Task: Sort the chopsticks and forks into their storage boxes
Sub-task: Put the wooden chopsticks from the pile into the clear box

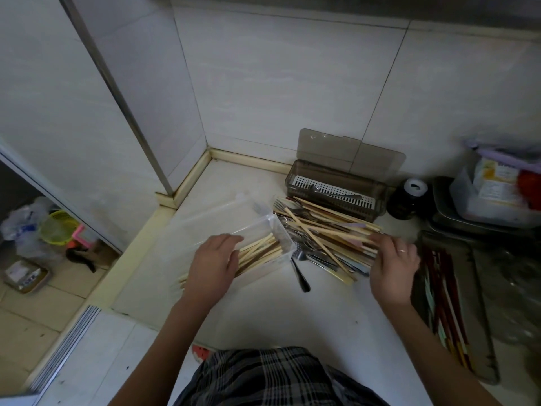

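White tiled floor (278,312) in a wall corner, bearing: a clear storage box (272,230) of chopsticks at centre left; a mixed pile of chopsticks and forks (325,238) just right; a smoky brown box (336,191), lid raised, farther back; a grey tray (480,317) at right.

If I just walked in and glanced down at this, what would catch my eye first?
Probably the jumbled pile of chopsticks and forks in the middle of the floor, with the right hand reaching into its right edge. Just left of it, the left hand rests on pale chopsticks lying in a clear plastic box. Behind the pile, against the wall, a smoky brown box stands with its lid up.
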Action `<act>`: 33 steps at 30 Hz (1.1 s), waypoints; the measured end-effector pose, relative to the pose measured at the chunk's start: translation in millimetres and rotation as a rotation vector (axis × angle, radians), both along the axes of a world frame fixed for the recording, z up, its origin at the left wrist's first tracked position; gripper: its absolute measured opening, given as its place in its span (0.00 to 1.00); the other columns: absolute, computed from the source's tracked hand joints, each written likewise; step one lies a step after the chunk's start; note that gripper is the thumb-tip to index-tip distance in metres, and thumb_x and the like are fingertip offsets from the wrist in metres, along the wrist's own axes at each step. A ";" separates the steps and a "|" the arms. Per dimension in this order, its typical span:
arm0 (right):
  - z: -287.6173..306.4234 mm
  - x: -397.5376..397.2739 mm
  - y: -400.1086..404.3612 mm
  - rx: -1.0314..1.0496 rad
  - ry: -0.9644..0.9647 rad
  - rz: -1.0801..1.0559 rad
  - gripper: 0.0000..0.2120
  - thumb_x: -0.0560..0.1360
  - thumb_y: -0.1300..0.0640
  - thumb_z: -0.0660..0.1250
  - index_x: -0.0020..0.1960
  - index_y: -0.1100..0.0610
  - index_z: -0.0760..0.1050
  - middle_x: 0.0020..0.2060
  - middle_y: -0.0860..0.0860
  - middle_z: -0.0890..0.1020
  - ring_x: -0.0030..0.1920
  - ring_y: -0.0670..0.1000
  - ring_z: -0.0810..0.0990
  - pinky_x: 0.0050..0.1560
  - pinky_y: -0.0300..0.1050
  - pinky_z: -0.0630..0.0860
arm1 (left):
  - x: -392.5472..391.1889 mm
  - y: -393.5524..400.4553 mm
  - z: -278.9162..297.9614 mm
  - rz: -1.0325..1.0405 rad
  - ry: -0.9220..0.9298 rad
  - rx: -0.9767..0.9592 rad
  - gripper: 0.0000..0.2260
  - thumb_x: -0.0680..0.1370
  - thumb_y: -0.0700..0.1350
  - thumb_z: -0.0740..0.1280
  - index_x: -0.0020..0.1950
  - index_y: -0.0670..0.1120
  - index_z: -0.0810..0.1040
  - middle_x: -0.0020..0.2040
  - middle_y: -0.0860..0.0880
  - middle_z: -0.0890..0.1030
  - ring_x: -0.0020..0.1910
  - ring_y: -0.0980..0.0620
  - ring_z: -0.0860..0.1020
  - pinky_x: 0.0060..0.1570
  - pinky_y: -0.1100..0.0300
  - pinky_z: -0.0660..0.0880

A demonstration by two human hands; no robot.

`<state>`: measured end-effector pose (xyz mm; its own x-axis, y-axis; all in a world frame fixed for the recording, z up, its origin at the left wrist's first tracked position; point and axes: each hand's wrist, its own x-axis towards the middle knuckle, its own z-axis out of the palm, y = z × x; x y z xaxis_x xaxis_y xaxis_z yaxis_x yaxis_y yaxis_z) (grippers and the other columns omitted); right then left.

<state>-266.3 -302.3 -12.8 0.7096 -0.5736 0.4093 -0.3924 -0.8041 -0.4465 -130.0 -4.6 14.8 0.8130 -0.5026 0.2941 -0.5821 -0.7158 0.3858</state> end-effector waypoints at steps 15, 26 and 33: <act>-1.7 44.2 14.9 0.197 0.184 0.040 0.10 0.77 0.58 0.62 0.58 0.55 0.70 0.54 0.55 0.76 0.53 0.55 0.75 0.51 0.54 0.75 | -1.3 8.4 -3.7 0.067 0.261 0.088 0.13 0.81 0.46 0.56 0.63 0.51 0.74 0.49 0.47 0.79 0.48 0.46 0.77 0.46 0.54 0.74; -39.9 20.1 -3.1 0.142 0.573 -0.040 0.16 0.78 0.52 0.61 0.64 0.54 0.69 0.62 0.55 0.74 0.63 0.58 0.69 0.61 0.55 0.69 | 6.5 29.8 -25.8 0.220 0.724 0.038 0.08 0.78 0.42 0.63 0.42 0.45 0.80 0.44 0.48 0.80 0.43 0.51 0.76 0.43 0.62 0.67; -36.5 31.5 13.5 0.156 0.564 0.077 0.09 0.77 0.56 0.64 0.56 0.52 0.72 0.52 0.51 0.79 0.56 0.53 0.75 0.53 0.47 0.69 | 5.4 32.7 -27.5 0.208 0.716 -0.013 0.08 0.79 0.45 0.62 0.41 0.48 0.76 0.40 0.49 0.78 0.39 0.53 0.74 0.35 0.66 0.65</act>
<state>-234.8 -288.8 -49.3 0.8350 -0.5352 -0.1279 -0.5468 -0.7812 -0.3011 -124.6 28.2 -12.7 0.8859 -0.3175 -0.3382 -0.0384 -0.7768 0.6286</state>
